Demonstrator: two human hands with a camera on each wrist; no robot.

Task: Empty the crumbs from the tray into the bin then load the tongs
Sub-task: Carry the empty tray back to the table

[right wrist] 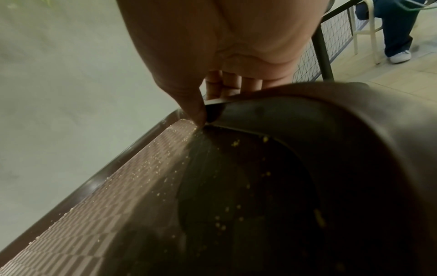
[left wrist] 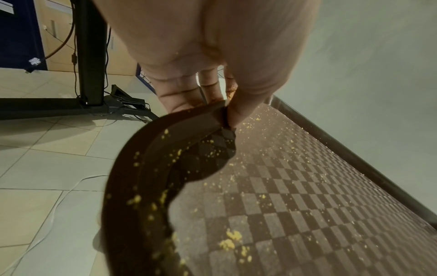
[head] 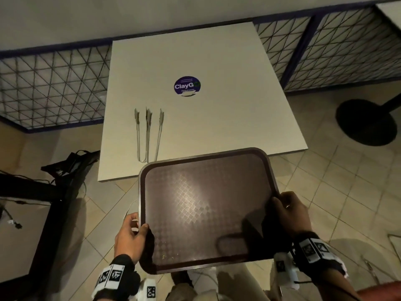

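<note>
A dark brown tray [head: 201, 205] with a checkered floor is held in the air at the near edge of the white table [head: 195, 61], tilted toward me. My left hand [head: 132, 233] grips its left rim, thumb on top and fingers underneath. My right hand [head: 290, 213] grips the right rim the same way. Yellow crumbs [left wrist: 230, 240] lie scattered over the tray floor and rim; crumbs [right wrist: 220, 222] also show in the right wrist view. Three metal tongs [head: 148, 133] lie side by side on the table, left of the tray's far edge. No bin is in view.
A round purple sticker [head: 187, 85] marks the table's middle. Wire-mesh fencing [head: 52, 88] runs behind the table on both sides. A black frame with cables [head: 58, 187] stands on the tiled floor at left. A round black table base [head: 366, 122] is at right. A seated person's leg [right wrist: 397, 31] is beyond the fence.
</note>
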